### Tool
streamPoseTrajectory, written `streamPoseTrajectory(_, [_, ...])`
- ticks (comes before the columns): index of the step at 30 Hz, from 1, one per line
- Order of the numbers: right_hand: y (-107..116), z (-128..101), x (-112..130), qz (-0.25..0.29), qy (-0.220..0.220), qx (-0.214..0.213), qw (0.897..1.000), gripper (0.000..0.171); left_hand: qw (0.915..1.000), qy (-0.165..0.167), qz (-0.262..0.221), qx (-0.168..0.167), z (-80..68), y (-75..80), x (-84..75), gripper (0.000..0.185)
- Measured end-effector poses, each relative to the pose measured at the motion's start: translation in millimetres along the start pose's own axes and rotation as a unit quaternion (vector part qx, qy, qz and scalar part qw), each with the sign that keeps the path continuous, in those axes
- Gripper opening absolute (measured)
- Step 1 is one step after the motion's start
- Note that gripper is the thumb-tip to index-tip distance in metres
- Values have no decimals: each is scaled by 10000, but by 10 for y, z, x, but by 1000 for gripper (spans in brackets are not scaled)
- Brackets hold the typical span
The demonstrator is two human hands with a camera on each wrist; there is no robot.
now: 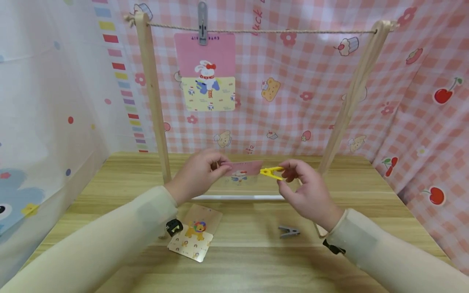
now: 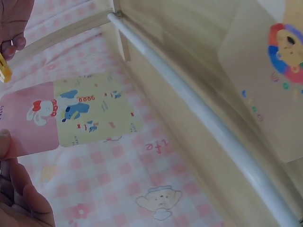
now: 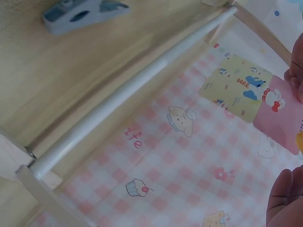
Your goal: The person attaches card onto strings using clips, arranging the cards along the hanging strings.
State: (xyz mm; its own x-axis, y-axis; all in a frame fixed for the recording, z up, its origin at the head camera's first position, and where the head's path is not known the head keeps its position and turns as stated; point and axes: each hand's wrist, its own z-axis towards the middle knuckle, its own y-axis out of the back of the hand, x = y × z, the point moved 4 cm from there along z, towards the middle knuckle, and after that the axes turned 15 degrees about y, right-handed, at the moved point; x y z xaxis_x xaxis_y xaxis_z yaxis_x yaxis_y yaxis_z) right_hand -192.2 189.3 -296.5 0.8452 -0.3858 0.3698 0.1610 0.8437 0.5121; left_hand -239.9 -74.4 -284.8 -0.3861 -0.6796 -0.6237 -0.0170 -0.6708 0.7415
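With one card (image 1: 209,72) already hanging pegged on the string (image 1: 293,31), we are holding the pink card (image 1: 244,168) pinched in our left hand (image 1: 198,173) above the worktop (image 1: 249,260), our right hand (image 1: 307,188) pinching the yellow peg (image 1: 271,172) at its edge, while the lion card (image 1: 196,232) and grey peg (image 1: 289,232) are lying unhung.

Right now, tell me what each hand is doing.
Left hand: fingers pinch the pink card by its left end.
Right hand: fingers pinch the yellow clothespin at the card's right end.
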Motion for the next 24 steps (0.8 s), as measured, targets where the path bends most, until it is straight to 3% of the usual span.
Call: streamPoseTrajectory(24, [241,337,112,23,380,-533,9979,27,9990,-28,110,-428,253,254,-368,14])
